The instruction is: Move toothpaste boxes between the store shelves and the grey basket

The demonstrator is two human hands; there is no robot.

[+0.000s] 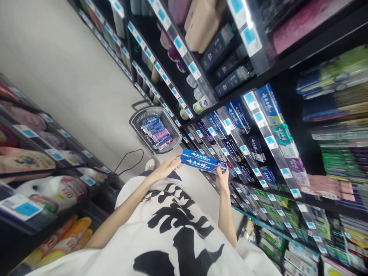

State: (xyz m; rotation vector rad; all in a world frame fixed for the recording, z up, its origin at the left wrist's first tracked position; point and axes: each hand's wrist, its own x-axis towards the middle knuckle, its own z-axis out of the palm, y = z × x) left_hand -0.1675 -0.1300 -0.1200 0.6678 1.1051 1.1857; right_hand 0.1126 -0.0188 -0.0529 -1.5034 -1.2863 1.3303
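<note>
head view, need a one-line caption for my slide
Left hand and right hand hold blue packaging between store shelves, a grey basket of packs on the floor.

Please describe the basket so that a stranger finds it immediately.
Look along the pale floor beside the dark shelves. Just beyond the person's left hand is a grey basket with a dark handle. Unlike the goods on those shelves, it is open-topped, with blue and pink packages inside.

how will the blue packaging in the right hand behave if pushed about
The blue packaging is probably stiff, given its straight edges; flat sides make rolling unlikely, and its long, narrow shape might tip if stood upright.
</note>
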